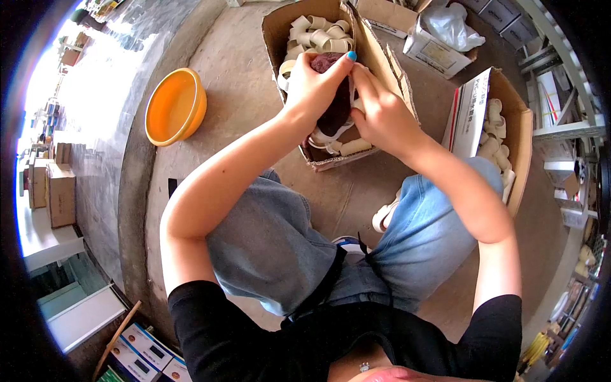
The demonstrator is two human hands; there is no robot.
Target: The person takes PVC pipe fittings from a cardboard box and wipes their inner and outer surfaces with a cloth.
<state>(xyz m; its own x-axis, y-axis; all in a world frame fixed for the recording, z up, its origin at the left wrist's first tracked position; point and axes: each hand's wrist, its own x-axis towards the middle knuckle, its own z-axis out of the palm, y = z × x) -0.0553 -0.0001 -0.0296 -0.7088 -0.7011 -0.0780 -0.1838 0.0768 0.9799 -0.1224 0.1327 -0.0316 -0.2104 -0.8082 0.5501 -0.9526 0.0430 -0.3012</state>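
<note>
Both hands meet above an open cardboard box (399, 79) of cream plastic pipe fittings (321, 39). My left hand (312, 91) is closed around a dark maroon cloth (335, 118), its blue-nailed thumb pointing toward the right hand. Pressed against the cloth's right side, my right hand (386, 118) has its fingers bent and pinching. A whitish strip shows between the hands; I cannot tell whether it is a fitting or part of the cloth. The cloth hangs down over the fittings at the box's near end.
An orange basin (176, 107) stands on the floor at the left, beside a raised concrete edge (135, 159). At the right is a second carton (519, 121) of fittings. A white box with a plastic bag (453, 27) stands behind. Metal shelving (566, 130) lines the right.
</note>
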